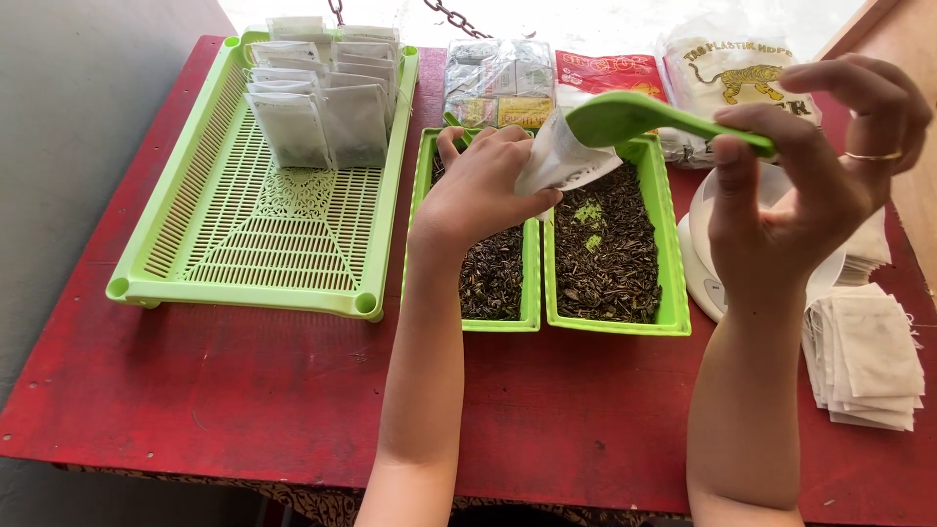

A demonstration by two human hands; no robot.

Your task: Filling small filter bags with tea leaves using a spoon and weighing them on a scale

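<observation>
Left hand (483, 190): a small white bag (564, 156) is pinched in its grip, above the green trays' inner edges (535, 283).
Right hand (810, 176): a green scoop (639, 117) is gripped, tipped at the bag's mouth.
Open room: bare red counter (244, 376) is seen near the front edge.

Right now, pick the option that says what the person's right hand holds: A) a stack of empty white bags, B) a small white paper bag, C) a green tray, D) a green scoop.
D: the right hand grips the handle of the green scoop, its bowl tipped at the mouth of the small white bag that the left hand holds.
</observation>
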